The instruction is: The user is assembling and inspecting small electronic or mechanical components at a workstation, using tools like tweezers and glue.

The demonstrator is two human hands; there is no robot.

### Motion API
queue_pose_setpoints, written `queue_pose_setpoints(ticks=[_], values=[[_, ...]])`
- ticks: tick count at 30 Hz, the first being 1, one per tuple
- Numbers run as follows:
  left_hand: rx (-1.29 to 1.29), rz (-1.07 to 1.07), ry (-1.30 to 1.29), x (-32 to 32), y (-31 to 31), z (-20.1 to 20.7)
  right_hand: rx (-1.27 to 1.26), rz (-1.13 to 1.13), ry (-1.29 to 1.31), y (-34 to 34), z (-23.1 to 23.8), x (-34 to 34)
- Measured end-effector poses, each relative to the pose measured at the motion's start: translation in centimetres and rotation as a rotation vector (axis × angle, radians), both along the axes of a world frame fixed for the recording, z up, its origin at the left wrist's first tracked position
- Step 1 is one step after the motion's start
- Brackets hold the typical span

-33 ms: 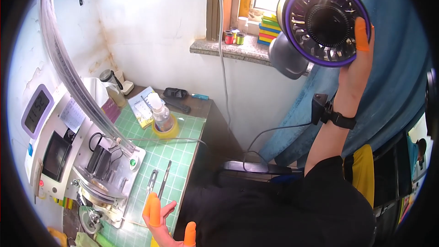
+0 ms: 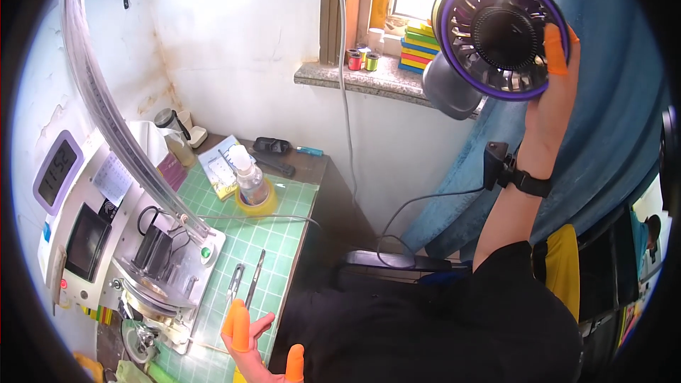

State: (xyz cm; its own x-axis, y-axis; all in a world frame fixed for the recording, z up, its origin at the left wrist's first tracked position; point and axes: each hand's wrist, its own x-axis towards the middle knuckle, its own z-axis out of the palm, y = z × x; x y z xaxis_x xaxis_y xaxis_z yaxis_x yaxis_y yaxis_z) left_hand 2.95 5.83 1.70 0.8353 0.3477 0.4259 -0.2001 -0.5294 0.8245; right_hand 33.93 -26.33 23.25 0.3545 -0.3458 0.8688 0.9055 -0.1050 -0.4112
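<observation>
High on the right, a round black fan [image 2: 505,37] with a purple ring and radial vanes is gripped at its right edge by my right hand [image 2: 560,74], a finger curled over the rim. Its grey rounded base [image 2: 451,89] shows below, by the windowsill. My left hand [image 2: 250,344] rests at the near edge of the green cutting mat [image 2: 277,241], fingers apart and holding nothing visible. Orange finger cots cover fingertips on both hands. Close to the left hand lie a utility knife [image 2: 235,282] and a slim dark tool [image 2: 256,276].
A white machine [image 2: 152,269] with a screen stands on the left. Beyond it are a pump bottle [image 2: 250,181] in a yellow tape roll [image 2: 257,207] and a clock [image 2: 59,171]. Thread spools [image 2: 355,62] sit on the sill [image 2: 347,78]. A cable [image 2: 433,200] runs to my right wrist strap.
The fan's head has shifted slightly left with my right hand, and its grey base has moved slightly right. My left hand stays where it was.
</observation>
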Motion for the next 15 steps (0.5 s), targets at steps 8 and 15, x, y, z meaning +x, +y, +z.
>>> queue_pose_setpoints(ticks=[8, 15], values=[[-0.050, -0.061, -0.054, 0.1, 1.1, -1.7, -0.243, -0.078, 0.033, 0.9, 0.0, 4.2], [0.021, 0.000, 0.009, -0.1, 1.1, -0.1, -0.300, -0.388, 0.121, -1.4, -0.8, 9.2]])
